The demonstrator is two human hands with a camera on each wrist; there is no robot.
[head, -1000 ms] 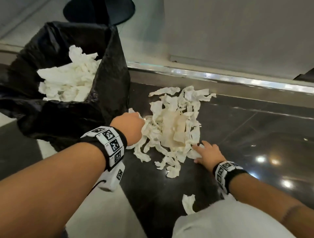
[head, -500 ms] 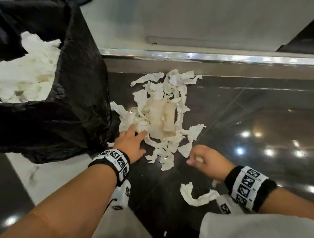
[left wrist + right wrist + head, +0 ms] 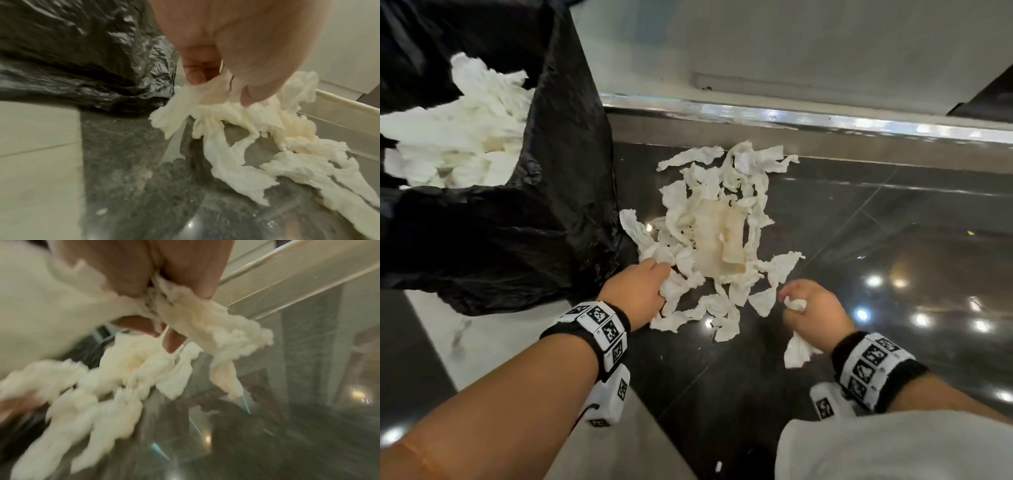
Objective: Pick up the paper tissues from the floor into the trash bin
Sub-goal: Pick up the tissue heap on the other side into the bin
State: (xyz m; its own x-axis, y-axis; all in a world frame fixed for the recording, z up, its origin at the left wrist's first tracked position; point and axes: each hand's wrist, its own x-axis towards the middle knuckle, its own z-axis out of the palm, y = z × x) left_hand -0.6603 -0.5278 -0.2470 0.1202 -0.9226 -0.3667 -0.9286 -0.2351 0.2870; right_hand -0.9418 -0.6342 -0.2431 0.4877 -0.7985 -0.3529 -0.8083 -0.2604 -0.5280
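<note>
On dark glossy floor (image 3: 825,212) we see, at ten o'clock, trash bin (image 3: 493,240) lined with black bag, white tissues inside (image 3: 458,137). At centre, pile of torn paper tissues (image 3: 715,233) spread on floor, just right of bin, touching bag. At seven o'clock of pile, our left hand (image 3: 635,291), fingers curled, pinching tissue strips at pile's edge (image 3: 205,97). At five o'clock of pile, our right hand (image 3: 815,311), curled round tissue wad (image 3: 796,304), strip dangling below. Marker bands on both wrists.
</note>
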